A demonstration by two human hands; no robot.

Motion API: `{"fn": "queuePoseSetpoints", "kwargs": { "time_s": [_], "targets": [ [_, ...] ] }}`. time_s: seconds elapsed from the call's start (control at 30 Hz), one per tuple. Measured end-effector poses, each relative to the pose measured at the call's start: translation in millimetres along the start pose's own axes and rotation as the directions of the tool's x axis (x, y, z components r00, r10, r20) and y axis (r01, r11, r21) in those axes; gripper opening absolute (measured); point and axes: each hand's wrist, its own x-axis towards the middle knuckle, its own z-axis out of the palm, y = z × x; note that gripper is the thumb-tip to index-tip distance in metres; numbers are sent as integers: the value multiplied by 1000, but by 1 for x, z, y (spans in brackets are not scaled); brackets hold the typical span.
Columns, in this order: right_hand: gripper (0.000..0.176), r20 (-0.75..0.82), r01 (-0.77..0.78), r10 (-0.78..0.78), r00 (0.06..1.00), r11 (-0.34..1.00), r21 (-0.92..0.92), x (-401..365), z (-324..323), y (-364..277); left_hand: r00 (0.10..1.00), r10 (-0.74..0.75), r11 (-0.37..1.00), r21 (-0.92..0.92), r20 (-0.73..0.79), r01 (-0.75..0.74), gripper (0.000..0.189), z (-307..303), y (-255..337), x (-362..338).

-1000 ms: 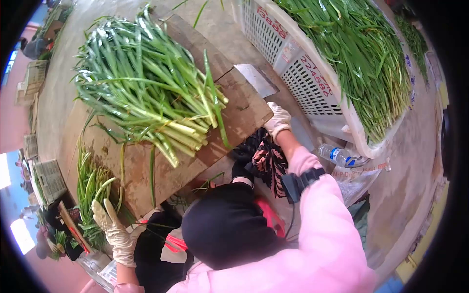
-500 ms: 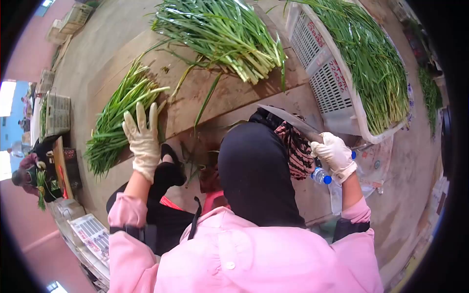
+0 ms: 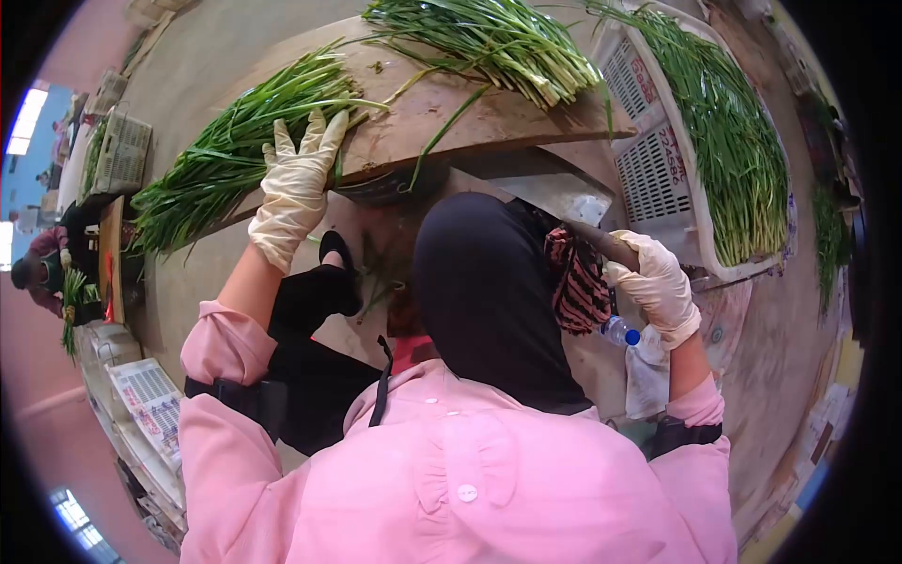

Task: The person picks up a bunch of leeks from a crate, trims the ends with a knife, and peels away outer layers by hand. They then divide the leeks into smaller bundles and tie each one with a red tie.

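My left hand point(image 3: 299, 193), in a pale glove, lies with fingers spread against the cut ends of a small bunch of garlic chives point(image 3: 249, 117) on the left of the wooden board point(image 3: 395, 132). In my gloved right hand point(image 3: 658, 291) is the handle of a broad-bladed knife point(image 3: 554, 193). Its blade points left and away, near the board's front edge, with the flat side showing. A larger bunch of chives point(image 3: 498, 47) rests at the board's far side. A few loose leaves hang over the front edge.
A white plastic crate point(image 3: 648, 179) full of chives stands at the right of the board. A blue-capped water bottle point(image 3: 620, 331) and a striped cloth point(image 3: 578, 282) are by my right knee. At far left, another person point(image 3: 42, 268) handles greens beside stacked crates point(image 3: 117, 155).
My left hand has moved forward onto the small bunch. The knife has turned so its flat side shows. The view has shifted, bringing the board's front edge farther up.
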Motion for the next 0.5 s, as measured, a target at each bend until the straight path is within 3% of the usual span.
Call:
{"fn": "queuePoseSetpoints", "kwargs": {
  "time_s": [0.07, 0.2, 0.37, 0.4, 0.47, 0.5],
  "targets": [
    [31, 31, -17, 14, 999, 994, 108, 8, 3, -19, 1000, 6, 1000, -7, -2, -6, 82, 2, -2, 2],
    [27, 78, 256, -259, 963, 966, 45, 41, 21, -35, 1000, 2, 999, -54, 8, -1, 80, -2, 0, -1],
    [29, 199, 316, -333, 922, 942, 112, 99, 69, -28, 999, -3, 999, -50, 46, 5, 84, -2, -2, 1],
    [28, 239, 343, -328, 914, 939, -22, 112, 77, -37, 1000, -1, 998, -57, 25, 2, 84, 1, -2, 1],
    [23, 53, 509, -506, 861, 859, -51, 133, 116, -24, 1000, 0, 997, -71, 24, 2, 83, 1, -3, 1],
    [26, 109, 401, -392, 914, 912, -86, 139, 126, -31, 998, -22, 998, -56, 64, 26, 81, -3, 0, 2]
  ]
}}
